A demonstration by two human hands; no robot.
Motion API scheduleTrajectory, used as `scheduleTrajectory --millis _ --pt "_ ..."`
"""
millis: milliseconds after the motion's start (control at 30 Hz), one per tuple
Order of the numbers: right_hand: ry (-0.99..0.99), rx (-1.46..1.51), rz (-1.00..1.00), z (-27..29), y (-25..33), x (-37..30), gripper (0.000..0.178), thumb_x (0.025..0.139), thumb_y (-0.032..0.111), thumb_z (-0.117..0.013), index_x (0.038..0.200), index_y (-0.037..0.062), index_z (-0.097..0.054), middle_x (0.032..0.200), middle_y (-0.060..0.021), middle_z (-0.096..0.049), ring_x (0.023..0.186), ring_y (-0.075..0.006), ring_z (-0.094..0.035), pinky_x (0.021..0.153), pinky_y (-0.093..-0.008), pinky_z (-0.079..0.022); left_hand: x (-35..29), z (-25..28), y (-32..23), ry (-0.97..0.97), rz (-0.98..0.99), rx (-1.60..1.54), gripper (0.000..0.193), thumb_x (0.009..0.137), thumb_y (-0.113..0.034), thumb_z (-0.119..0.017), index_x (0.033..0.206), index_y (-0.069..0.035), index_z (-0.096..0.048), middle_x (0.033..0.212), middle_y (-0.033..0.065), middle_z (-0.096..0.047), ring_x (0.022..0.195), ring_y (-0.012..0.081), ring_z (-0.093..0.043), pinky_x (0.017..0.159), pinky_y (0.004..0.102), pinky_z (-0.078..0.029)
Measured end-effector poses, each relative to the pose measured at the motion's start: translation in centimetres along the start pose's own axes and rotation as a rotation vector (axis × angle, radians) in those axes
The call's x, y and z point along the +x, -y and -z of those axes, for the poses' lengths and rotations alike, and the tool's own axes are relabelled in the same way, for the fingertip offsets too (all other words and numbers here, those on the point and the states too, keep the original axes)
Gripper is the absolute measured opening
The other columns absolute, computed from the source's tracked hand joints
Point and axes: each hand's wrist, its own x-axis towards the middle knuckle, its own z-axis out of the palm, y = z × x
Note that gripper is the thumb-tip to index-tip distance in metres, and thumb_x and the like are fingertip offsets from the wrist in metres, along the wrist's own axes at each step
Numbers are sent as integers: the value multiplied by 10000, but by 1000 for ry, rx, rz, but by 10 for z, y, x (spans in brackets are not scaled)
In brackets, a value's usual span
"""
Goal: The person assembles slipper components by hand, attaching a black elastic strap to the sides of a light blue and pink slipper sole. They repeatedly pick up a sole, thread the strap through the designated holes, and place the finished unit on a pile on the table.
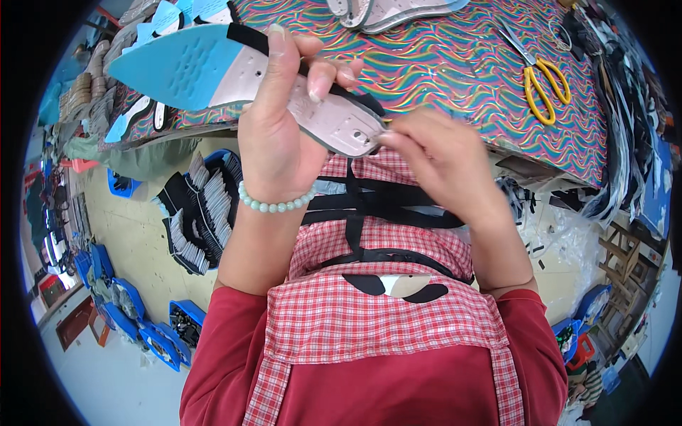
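An insole-shaped shoe piece (234,78), blue at the pointed toe and pale pink towards the heel, is held up over the table's near edge. My left hand (273,131) grips its middle, thumb across the pink face and fingers around the black strip on its far side. At the heel, my right hand (444,153) is closed with thumb and finger pinched against the rim, near a small dark hole. What those fingertips pinch, if anything, is too small to make out. Yellow-handled scissors (543,89) lie partly open on the table to the right.
A multicoloured wavy-patterned cloth (455,78) covers the table. More pink pieces (398,14) lie at the back, blue-tipped ones (131,117) at left. Dark strips (625,106) hang at the right edge. Bundled black-and-grey pieces (199,213) and blue bins (160,344) stand low on the left.
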Motion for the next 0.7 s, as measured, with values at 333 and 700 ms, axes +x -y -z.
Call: scheduleTrajectory --millis 333,700 --pt "-56 1463 117 103 -35 -12 268 909 99 -420 855 66 -680 924 -109 -661 857 -195 -627 769 -325 -507 0 3 4 -29 56 72 333 960 -329 -511 903 -11 -593 631 42 -503 720 190 -565 830 360 -452" --pt "-157 -311 68 6 10 2 417 685 105 -731 1093 99 -646 846 -94 -638 762 -284 -589 692 -361 -465 -2 18 -29 -121 -58 163 321 966 -298 -508 919 9 -591 650 49 -519 789 190 -586 784 310 -447"
